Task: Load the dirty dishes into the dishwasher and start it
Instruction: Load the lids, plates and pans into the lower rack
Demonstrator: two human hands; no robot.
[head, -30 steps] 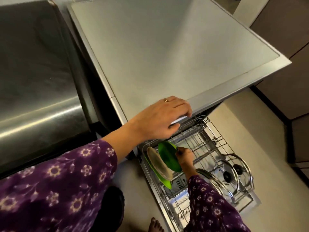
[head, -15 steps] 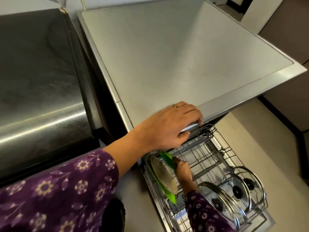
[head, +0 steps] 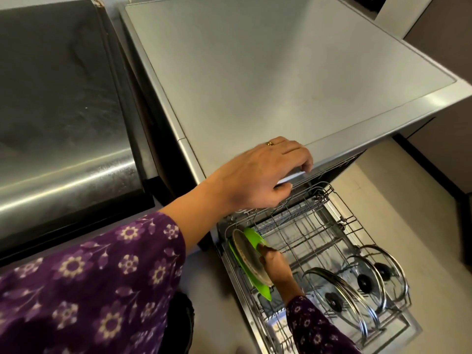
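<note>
Reaching down into the pulled-out chrome wire dishwasher rack (head: 329, 226), we're pinching the rim of a bright green round plate (head: 251, 236) with our right hand (head: 274, 261), fingers curled onto it. That plate is standing on edge at the rack's left end, touching a dull tan round plate (head: 249, 256), and a second green plate (head: 264, 292) is sitting on the tan one's other side. Our left hand (head: 265, 175) is gripping the front edge of the flat grey counter (head: 255, 72) above, fingers hooked over it, thumb tucked under. Three round glass lids with black knobs (head: 337, 297) are standing upright on the rack's right, well apart from the plates.
</note>
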